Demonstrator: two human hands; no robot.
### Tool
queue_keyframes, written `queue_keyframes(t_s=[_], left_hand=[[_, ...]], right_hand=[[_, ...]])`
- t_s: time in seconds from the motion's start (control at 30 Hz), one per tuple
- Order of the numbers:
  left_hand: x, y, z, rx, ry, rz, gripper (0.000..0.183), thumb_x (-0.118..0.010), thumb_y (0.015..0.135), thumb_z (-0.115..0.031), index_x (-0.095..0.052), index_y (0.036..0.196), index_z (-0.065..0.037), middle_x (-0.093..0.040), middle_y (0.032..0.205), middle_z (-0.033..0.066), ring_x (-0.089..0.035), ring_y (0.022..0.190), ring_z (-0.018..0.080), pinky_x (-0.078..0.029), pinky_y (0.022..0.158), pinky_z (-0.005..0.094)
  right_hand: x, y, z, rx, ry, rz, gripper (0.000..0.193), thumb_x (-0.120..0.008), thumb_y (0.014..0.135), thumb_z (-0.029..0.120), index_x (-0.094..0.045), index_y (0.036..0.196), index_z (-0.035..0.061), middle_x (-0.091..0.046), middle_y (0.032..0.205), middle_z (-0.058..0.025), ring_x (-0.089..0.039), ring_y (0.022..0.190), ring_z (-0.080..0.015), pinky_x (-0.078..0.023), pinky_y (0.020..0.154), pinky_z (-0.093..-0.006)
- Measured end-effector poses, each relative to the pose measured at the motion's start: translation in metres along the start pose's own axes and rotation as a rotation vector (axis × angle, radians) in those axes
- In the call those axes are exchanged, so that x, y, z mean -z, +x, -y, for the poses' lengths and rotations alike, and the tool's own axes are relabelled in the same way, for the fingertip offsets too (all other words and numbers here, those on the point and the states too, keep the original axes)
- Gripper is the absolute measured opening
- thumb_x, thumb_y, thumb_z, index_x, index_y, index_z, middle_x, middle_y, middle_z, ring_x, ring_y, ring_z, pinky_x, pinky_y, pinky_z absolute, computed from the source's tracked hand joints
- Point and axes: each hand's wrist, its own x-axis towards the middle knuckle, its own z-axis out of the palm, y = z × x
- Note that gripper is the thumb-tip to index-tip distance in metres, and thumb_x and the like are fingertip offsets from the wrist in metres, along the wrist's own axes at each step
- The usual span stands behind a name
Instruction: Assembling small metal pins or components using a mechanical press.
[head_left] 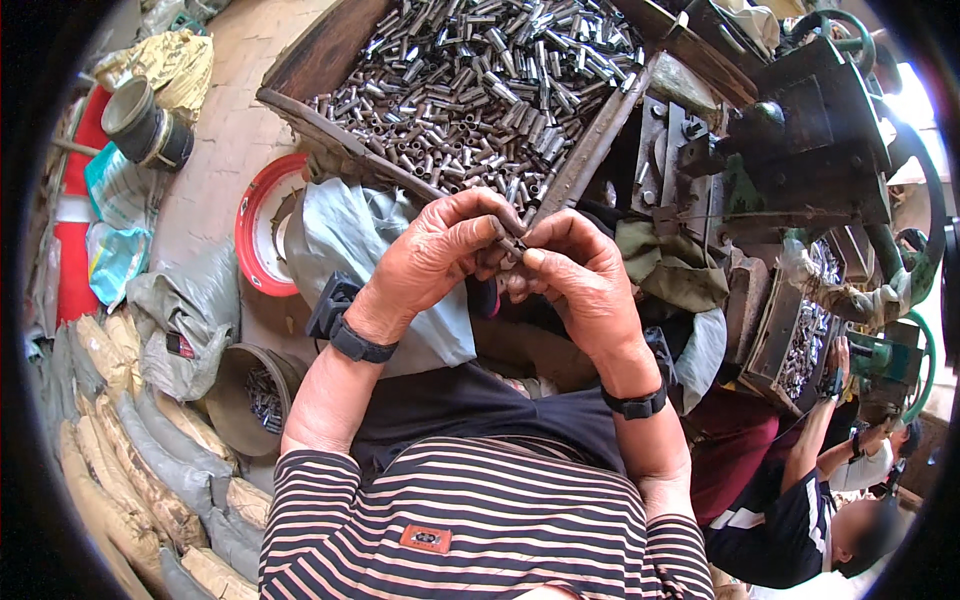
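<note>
My left hand (435, 250) and my right hand (580, 270) meet in front of my chest, just beyond my lap. The fingertips of both are closed in a pinch on a small dark metal piece (515, 243). Fingers cover most of it, so its exact shape is hard to make out. Right behind my hands stands a large wooden box (345, 135) heaped with short metal tubes (480, 90). A pale grey cloth (345, 235) hangs below the box, beside my left wrist.
At the right stands a dark machine (800, 140), with a smaller box of metal parts (770, 350) below it. Another person (780, 520) works there. To my left are a bucket with metal parts (225, 385), stacked sacks (140, 460) and a red-rimmed round object (250, 235).
</note>
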Motion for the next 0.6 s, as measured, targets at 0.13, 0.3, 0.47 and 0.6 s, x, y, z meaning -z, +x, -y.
queue_keyframes(t_s=[0.13,0.3,0.47,0.6], left_hand=[[0.007,0.001,0.004,-0.016,0.022,0.005,0.018,-0.061,0.090,-0.021,-0.060,0.099,-0.006,-0.059,0.076,-0.0023,-0.053,0.065,0.0042,-0.041,0.056,0.0186],[0.014,-0.002,0.004,-0.027,0.272,-0.228,0.015,-0.062,0.090,-0.019,-0.062,0.096,-0.005,-0.059,0.074,-0.0030,-0.052,0.061,0.0026,-0.042,0.053,0.0174],[0.010,0.001,0.003,-0.008,0.497,-0.346,0.014,-0.060,0.090,-0.016,-0.062,0.095,-0.003,-0.059,0.075,-0.0017,-0.054,0.061,0.0037,-0.045,0.055,0.0187],[0.006,0.005,0.003,-0.025,0.581,-0.419,0.014,-0.059,0.090,-0.017,-0.061,0.093,-0.003,-0.059,0.073,-0.0016,-0.053,0.060,0.0034,-0.045,0.054,0.0186]], right_hand=[[-0.003,0.000,-0.007,0.050,-0.055,-0.024,0.009,-0.057,0.088,0.003,-0.055,0.097,0.0000,-0.063,0.085,-0.0063,-0.063,0.072,-0.0117,-0.053,0.064,-0.0236],[-0.002,0.006,-0.017,0.093,-0.202,-0.138,0.008,-0.057,0.087,0.002,-0.056,0.094,-0.0006,-0.062,0.081,-0.0041,-0.062,0.069,-0.0097,-0.051,0.063,-0.0222],[0.005,0.013,-0.022,0.135,-0.303,-0.176,0.005,-0.057,0.085,0.000,-0.057,0.090,-0.0001,-0.060,0.076,-0.0023,-0.059,0.066,-0.0079,-0.050,0.060,-0.0220],[0.009,0.003,-0.021,0.152,-0.417,-0.233,0.005,-0.058,0.085,-0.001,-0.057,0.089,0.0001,-0.058,0.076,-0.0012,-0.058,0.065,-0.0068,-0.048,0.059,-0.0212]])
